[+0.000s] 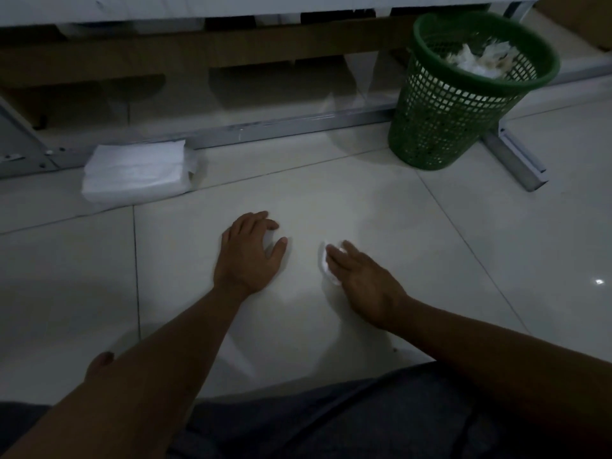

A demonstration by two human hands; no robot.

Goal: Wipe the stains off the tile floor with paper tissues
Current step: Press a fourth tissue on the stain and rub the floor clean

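My right hand (359, 279) lies on the pale tile floor (447, 260) with straight fingers, pressing a small white tissue (326, 265) flat against the tile. Only the tissue's left edge shows beyond my fingers. My left hand (250, 251) rests on the floor a short way to the left, fingers spread and slightly bent, holding nothing. No stain is plainly visible on the dim tile near either hand.
A white pack of tissues (137, 172) lies on the floor at the back left. At the back right a green mesh waste basket (460, 104) holds several crumpled tissues. Metal table legs (516, 160) run along the floor behind. My knees fill the bottom edge.
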